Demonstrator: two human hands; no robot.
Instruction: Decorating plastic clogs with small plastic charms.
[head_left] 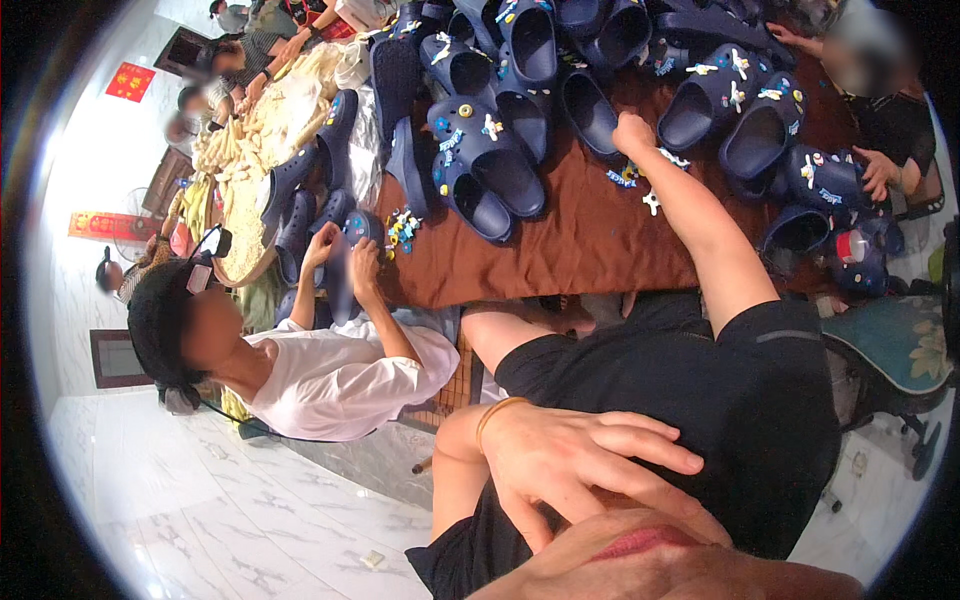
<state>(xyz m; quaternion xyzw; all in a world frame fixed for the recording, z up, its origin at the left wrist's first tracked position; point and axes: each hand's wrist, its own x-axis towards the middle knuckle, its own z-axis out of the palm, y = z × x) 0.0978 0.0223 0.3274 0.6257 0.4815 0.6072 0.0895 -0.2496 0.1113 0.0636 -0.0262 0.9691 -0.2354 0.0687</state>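
Observation:
My right hand (633,132) reaches far out over the brown-covered table (580,240), fingers curled into a fist beside a navy clog (590,112). Whether it holds anything is hidden. Small colourful charms (640,185) lie on the cloth just under my wrist. A heap of navy clogs (500,150), many studded with charms, fills the far half of the table. My left hand (580,462), an orange band on its wrist, lies flat on my black shirt close to my chin, fingers spread and empty.
A person in a white shirt and black cap (300,370) sits at my left, both hands on a clog (340,270). Another person (885,130) works at the far right. More people sit far left beside a pile of pale pieces (250,150). A teal chair (890,345) stands right.

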